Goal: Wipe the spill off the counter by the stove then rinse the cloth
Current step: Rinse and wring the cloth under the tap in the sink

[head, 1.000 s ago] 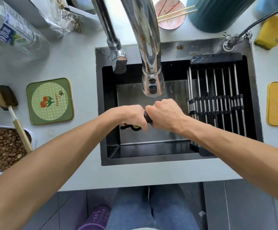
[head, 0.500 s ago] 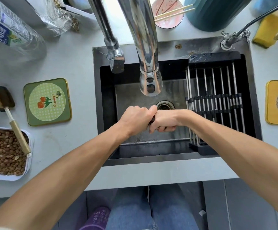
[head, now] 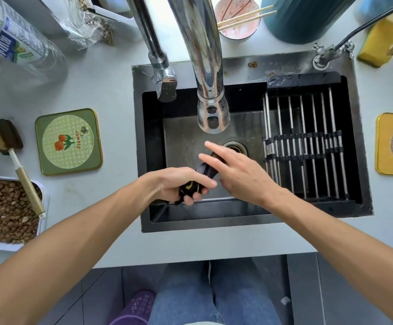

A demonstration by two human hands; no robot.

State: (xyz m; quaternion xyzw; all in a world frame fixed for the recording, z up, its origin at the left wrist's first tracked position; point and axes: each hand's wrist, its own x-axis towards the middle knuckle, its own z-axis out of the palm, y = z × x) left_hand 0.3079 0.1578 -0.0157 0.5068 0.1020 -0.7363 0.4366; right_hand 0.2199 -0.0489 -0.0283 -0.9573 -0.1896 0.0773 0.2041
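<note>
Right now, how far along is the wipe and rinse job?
The wiping looks finished: the cloth is off the counter and over the sink. In hand: the left hand grips the dark cloth, twisted into a roll, while the right hand is open beside it. No water is visibly running from the faucet, so whether rinsing is finished is unclear.

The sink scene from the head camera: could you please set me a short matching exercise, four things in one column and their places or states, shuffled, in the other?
Things:
1. cloth
2. green coaster
3. chopsticks
4. drying rack

Places or states:
A. lying across the pink bowl
B. on the counter left of the sink
C. gripped in the left hand, above the basin
D. set across the sink's right side

Pairs: 1-C, 2-B, 3-A, 4-D
</note>
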